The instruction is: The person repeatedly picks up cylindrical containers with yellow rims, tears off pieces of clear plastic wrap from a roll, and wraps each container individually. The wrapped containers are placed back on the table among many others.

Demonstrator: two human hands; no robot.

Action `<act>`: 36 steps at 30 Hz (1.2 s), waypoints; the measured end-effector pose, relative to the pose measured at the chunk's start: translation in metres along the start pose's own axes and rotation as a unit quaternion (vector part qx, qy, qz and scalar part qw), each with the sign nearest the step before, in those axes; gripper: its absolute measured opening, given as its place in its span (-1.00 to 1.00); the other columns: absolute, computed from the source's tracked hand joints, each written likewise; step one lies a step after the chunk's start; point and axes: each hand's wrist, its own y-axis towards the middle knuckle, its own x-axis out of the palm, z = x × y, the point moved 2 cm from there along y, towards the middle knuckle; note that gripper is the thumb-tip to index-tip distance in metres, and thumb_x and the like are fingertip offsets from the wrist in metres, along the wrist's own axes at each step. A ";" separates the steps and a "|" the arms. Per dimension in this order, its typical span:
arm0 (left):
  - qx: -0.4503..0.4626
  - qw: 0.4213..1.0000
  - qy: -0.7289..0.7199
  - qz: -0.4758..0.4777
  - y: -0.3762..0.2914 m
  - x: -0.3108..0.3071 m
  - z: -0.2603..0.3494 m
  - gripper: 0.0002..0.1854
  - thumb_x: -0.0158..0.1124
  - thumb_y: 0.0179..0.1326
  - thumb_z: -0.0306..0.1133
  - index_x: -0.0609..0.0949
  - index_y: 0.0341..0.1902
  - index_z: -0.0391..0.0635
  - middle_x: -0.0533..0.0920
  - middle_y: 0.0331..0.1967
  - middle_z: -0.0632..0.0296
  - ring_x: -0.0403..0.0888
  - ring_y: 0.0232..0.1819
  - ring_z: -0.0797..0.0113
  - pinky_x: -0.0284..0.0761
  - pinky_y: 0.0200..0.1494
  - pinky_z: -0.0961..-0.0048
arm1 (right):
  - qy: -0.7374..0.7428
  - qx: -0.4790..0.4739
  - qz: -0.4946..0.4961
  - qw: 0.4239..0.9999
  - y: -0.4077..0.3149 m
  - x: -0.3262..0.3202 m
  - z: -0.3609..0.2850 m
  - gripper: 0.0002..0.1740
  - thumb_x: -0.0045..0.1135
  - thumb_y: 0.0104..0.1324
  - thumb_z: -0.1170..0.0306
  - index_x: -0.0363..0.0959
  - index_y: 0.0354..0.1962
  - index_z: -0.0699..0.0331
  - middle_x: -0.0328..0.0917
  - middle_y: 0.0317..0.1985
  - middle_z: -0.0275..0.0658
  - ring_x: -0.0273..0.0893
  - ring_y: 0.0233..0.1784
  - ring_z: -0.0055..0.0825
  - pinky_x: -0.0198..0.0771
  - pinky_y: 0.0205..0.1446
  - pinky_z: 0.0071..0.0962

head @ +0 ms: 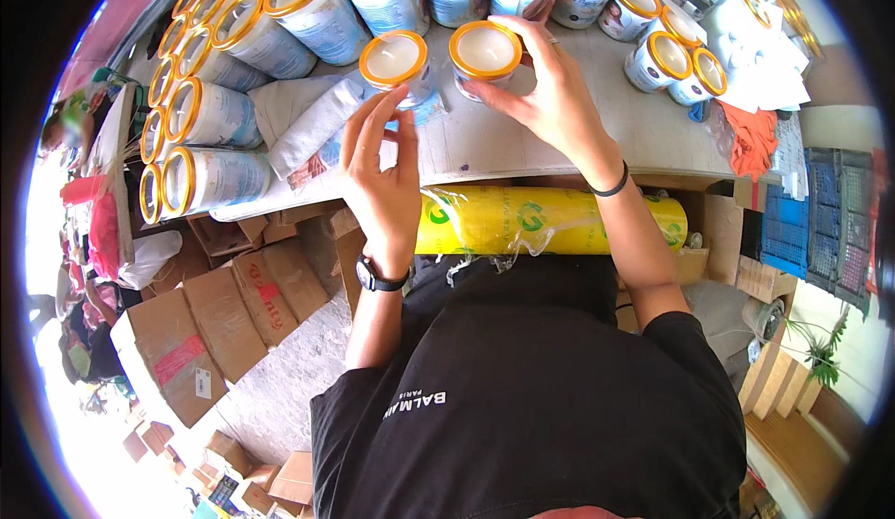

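Observation:
My right hand (559, 96) holds a small candle jar (485, 52) with a gold rim and white wax, fingers on its far right side and thumb at its near side. Another small gold-rimmed candle jar (394, 61) stands to its left on the table (517, 143). Just below that jar is my left hand (381, 162), fingers bent towards the thumb, with nothing plainly held; whether its fingertips touch the jar cannot be told. A folded whitish cloth (314, 124) lies left of my left hand, with printed paper beside it.
Tall printed candle jars (318, 19) crowd the table's back and left. Several small jars (668, 57), white papers and an orange cloth (750, 138) are at right. A yellow wrap roll (531, 219) lies below the table's near edge. Cardboard boxes (224, 306) sit low at left; plastic crates (811, 218) are at far right.

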 end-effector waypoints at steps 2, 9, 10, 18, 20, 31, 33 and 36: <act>-0.058 0.996 -0.033 -0.054 -0.001 0.002 0.004 -0.74 0.40 0.29 -0.54 0.75 0.05 -0.12 0.75 -0.26 0.21 0.65 -0.40 0.49 0.52 -0.36 0.52 | 0.061 0.025 -0.039 0.997 0.001 -0.003 -0.001 -0.17 0.56 0.17 0.40 0.33 0.34 0.30 0.57 0.21 -0.15 0.58 0.25 -0.42 0.51 0.33 -0.34; -0.129 0.981 -0.098 -0.103 -0.004 0.030 0.014 -0.75 0.50 0.25 -0.41 0.74 -0.03 -0.18 0.74 -0.28 0.18 0.63 -0.50 0.50 0.51 -0.42 0.51 | 0.178 0.073 -0.108 0.975 -0.007 -0.022 -0.003 -0.16 0.48 0.19 0.48 0.29 0.40 0.32 0.49 0.29 -0.19 0.48 0.32 -0.49 0.39 0.44 -0.35; -0.142 0.979 -0.102 -0.106 -0.004 0.030 0.011 -0.79 0.48 0.26 -0.43 0.74 -0.05 -0.18 0.73 -0.30 0.19 0.64 -0.49 0.49 0.51 -0.42 0.51 | 0.171 0.073 -0.107 0.977 -0.007 -0.023 -0.003 -0.16 0.48 0.19 0.47 0.29 0.39 0.32 0.50 0.29 -0.20 0.48 0.32 -0.49 0.38 0.44 -0.35; -0.097 0.991 -0.044 -0.086 -0.011 0.012 0.006 -0.91 0.33 0.34 -0.50 0.60 -0.20 -0.25 0.61 -0.44 0.24 0.59 -0.50 0.55 0.46 -0.39 0.57 | -0.010 -0.027 -0.057 0.998 0.008 -0.012 -0.004 -0.20 0.51 0.21 0.32 0.35 0.36 0.26 0.59 0.13 -0.21 0.58 0.11 -0.45 0.49 0.20 -0.44; -0.102 0.988 -0.082 -0.084 -0.015 0.004 0.005 -0.95 0.18 0.24 -0.62 0.54 -0.24 -0.28 0.54 -0.37 0.10 0.54 -0.41 0.29 0.52 -0.33 0.39 | -0.020 0.001 -0.050 0.999 0.011 -0.004 -0.004 -0.19 0.54 0.20 0.27 0.36 0.36 0.25 0.59 0.09 -0.23 0.54 -0.11 -0.48 0.50 0.00 -0.45; -0.068 0.997 0.004 -0.031 0.012 0.009 -0.020 -0.89 0.29 0.37 -0.59 0.58 -0.09 -0.32 0.46 0.08 -0.01 0.65 -0.01 0.20 0.73 -0.14 0.43 | 0.016 0.007 0.002 1.000 0.020 0.026 -0.011 -0.05 0.55 0.20 0.30 0.21 0.44 0.27 0.57 -0.06 -0.19 0.53 -0.30 -0.51 0.55 -0.17 -0.47; -0.090 0.996 0.005 -0.021 0.012 0.008 -0.018 -0.89 0.26 0.39 -0.60 0.57 -0.07 -0.32 0.47 0.04 -0.01 0.64 -0.05 0.18 0.70 -0.13 0.42 | 0.015 0.055 -0.028 0.998 0.017 0.023 -0.015 0.05 0.55 0.20 0.30 0.09 0.51 0.24 0.58 0.02 -0.13 0.63 -0.17 -0.42 0.59 -0.04 -0.39; -0.103 0.994 -0.007 -0.028 0.004 0.006 -0.012 -0.94 0.08 0.48 -0.55 0.48 -0.12 -0.32 0.51 -0.14 0.00 0.52 -0.32 0.19 0.55 -0.28 0.34 | -0.058 0.048 0.028 0.997 0.002 -0.012 -0.025 -0.21 0.48 0.26 0.28 0.30 0.36 0.31 0.62 0.02 -0.05 0.65 -0.09 -0.25 0.58 0.03 -0.29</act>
